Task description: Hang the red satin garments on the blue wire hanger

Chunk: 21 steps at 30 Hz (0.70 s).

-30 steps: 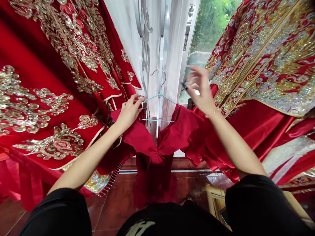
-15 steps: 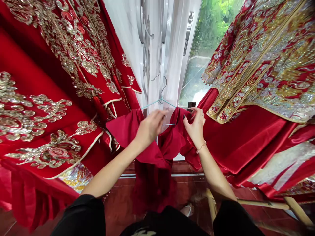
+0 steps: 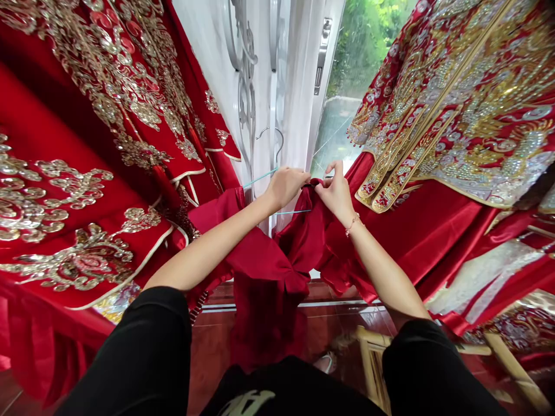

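A plain dark red dress (image 3: 260, 254) hangs in front of me on a thin hanger (image 3: 259, 178) with a pale teal frame and a metal hook. My left hand (image 3: 287, 186) reaches across the hanger, its fingers closed at the dress's right shoulder. On the same shoulder fabric, my right hand (image 3: 335, 193) pinches the edge between thumb and fingers. Both hands meet at the hanger's right end, which they partly hide. The dress's left shoulder lies over the other end.
Red garments with sequins (image 3: 82, 254) hang close on the left. A beaded jacket (image 3: 468, 121) over red satin hangs on the right. Behind the dress are a white curtain, scrolled metalwork (image 3: 247, 86) and a window (image 3: 353, 75). A wooden stool (image 3: 368, 358) stands low right.
My left hand has moved right and up to the dress's right shoulder. My right hand has shifted up and left and now pinches fabric there. The view has shifted slightly.
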### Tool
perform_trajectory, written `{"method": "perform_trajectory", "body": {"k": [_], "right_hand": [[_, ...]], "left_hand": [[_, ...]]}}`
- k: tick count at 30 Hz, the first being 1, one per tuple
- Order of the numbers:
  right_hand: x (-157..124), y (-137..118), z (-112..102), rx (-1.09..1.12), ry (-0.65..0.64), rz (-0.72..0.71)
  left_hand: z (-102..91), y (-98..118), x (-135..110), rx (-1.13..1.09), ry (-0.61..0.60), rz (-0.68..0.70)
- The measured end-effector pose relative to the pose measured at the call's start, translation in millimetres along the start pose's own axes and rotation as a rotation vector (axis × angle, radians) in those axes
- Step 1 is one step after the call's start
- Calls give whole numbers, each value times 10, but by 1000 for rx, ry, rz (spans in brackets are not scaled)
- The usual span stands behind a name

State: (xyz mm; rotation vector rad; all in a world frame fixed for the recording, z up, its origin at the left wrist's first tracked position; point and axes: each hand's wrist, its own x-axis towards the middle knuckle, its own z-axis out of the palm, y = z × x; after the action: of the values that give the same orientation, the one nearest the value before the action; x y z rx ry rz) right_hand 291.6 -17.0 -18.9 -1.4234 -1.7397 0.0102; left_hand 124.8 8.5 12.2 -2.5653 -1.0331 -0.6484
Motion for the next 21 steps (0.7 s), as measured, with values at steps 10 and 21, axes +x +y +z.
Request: {"method": "perform_trajectory", "body": {"k": [10,21], "right_hand": [[32,158,133,465,250,-61],[23,315,49,457,274,-54]], "left_hand": [[190,134,72,-184,206,-147],[-179,-381,150,-555,-245,223]]}}
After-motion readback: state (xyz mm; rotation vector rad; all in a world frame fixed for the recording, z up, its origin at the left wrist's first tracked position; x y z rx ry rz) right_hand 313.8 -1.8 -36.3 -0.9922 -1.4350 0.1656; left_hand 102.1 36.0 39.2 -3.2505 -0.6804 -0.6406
